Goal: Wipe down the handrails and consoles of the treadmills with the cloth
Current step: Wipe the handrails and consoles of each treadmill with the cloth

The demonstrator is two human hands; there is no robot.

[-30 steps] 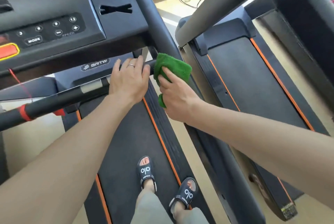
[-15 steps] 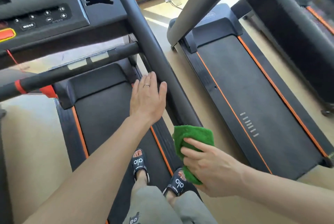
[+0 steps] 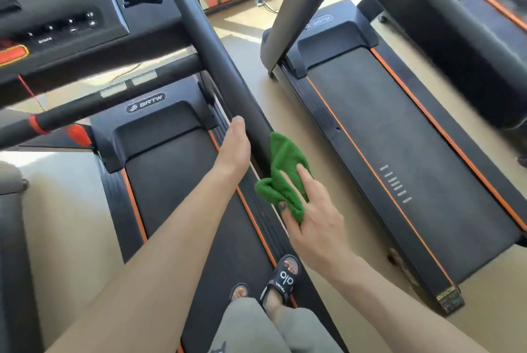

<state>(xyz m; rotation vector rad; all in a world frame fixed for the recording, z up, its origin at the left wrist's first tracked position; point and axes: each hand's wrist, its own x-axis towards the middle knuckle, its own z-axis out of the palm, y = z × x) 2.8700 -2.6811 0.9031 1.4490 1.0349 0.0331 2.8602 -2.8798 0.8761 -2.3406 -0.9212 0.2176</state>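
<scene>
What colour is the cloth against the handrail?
Green cloth, held by the right hand; head view.

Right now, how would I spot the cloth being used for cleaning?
Find the near treadmill's long black slanted handrail. Follow it down to its lower end, where the right hand presses a crumpled green terry cloth against it: the only green thing among black and orange.

We see a pale beige, smooth floor carrying the machines. Directly on it stands the near black treadmill deck with orange-edged belt, its motor hood marked BRTW. Just beside it, across a strip of bare floor, sits a second black treadmill deck with orange side stripes. A third like it shows at the upper right. A thin cable lies on the floor near the far wall.
</scene>
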